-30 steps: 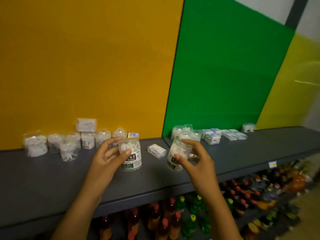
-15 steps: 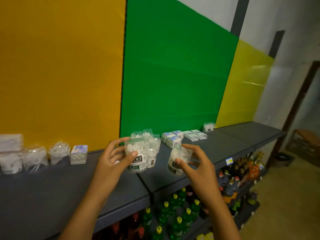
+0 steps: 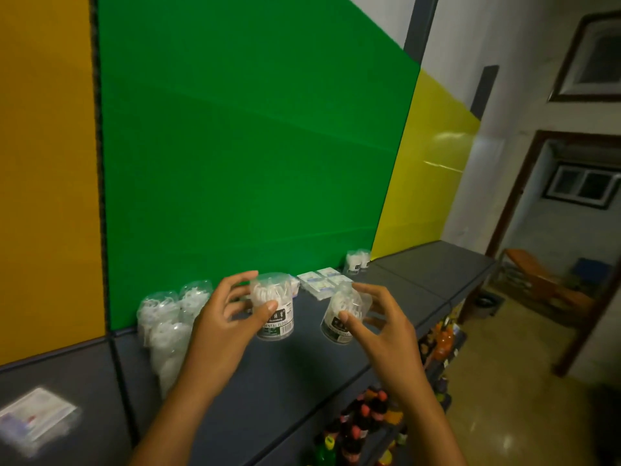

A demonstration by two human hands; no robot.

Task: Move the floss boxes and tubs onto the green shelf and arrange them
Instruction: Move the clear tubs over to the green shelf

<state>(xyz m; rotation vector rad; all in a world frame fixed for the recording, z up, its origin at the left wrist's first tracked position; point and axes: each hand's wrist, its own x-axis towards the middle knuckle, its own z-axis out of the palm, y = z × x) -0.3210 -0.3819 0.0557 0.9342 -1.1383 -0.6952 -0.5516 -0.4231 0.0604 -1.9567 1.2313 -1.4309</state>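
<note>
A clear dental floss tub [image 3: 275, 309] is gripped upright by the left hand [image 3: 225, 322], fingers curled round it; a second, tilted floss tub [image 3: 342, 314] is pinched by the right hand [image 3: 386, 326]. Both are held above the grey shelf [image 3: 302, 368] before the green panel [image 3: 242, 156].

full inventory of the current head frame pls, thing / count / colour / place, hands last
held floss tubs: 2, clear with white picks and dark labels, one in the left hand, one tilted in the right hand, both over the green section
floss tubs on shelf: about 4, clear and white, clustered at the green section's left end
far tubs: about 2, white, at the green panel's right edge
floss boxes: several, white and blue, flat, behind the held tubs
flat packet: 1, white, blurred, grey shelf under the orange panel
shelf: 1, dark grey
bottles: many, red, green and orange, lower shelf
left hand: grips its tub
right hand: grips its tub
</note>
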